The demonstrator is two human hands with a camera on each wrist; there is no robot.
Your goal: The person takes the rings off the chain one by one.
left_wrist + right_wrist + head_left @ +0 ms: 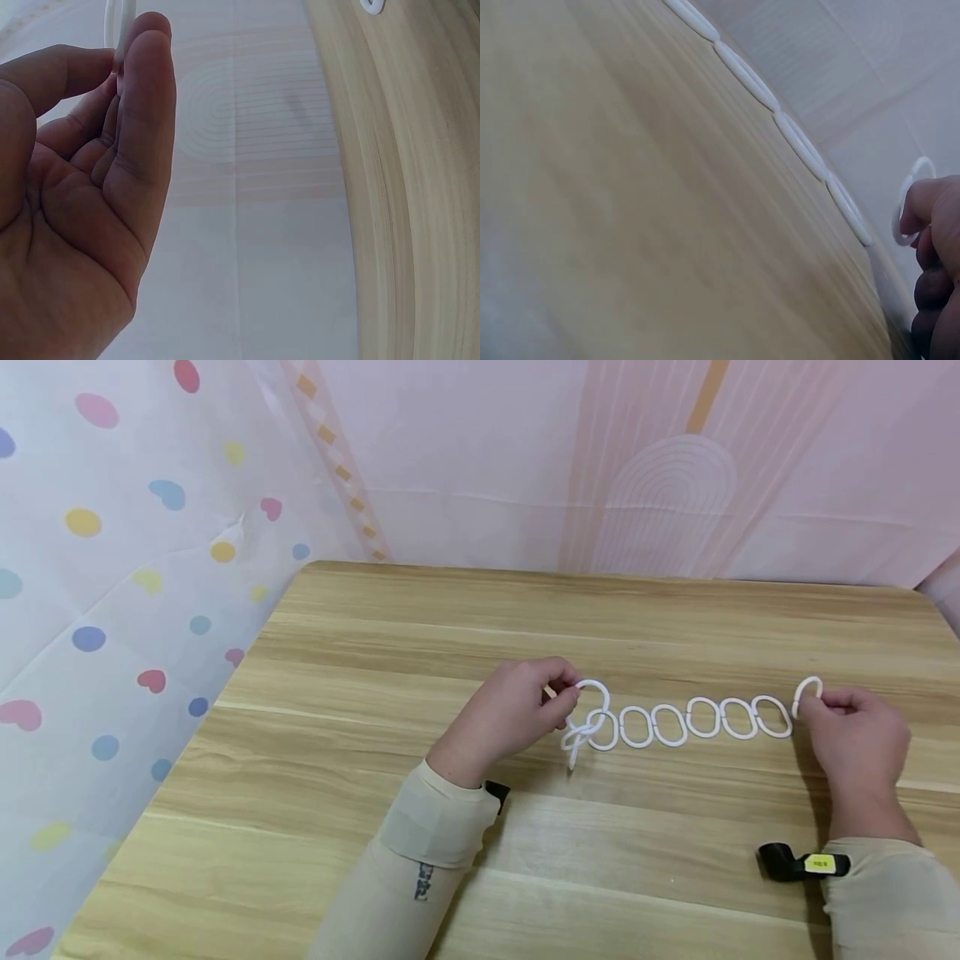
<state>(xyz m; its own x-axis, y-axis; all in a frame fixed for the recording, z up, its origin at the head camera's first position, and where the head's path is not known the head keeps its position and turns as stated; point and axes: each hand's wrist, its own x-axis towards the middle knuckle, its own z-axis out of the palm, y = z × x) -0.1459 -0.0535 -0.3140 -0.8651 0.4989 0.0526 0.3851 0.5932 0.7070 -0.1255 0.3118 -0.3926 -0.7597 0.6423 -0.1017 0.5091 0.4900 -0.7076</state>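
My left hand pinches a white plastic oval ring between thumb and fingertips. Hooked through it, a few more linked rings dangle over the near end of a row. In the left wrist view, that pinched ring is cut off by the top edge. My right hand holds a single white ring between thumb and index finger, raised above the right end of the row. Between the hands, several similar rings lie side by side on the table, each with a small split.
The wood-grain table fills most of the head view. Behind it hangs a pale pink patterned cloth, and a dotted cloth covers the left side. A black wrist device with a yellow label sits at the right sleeve.
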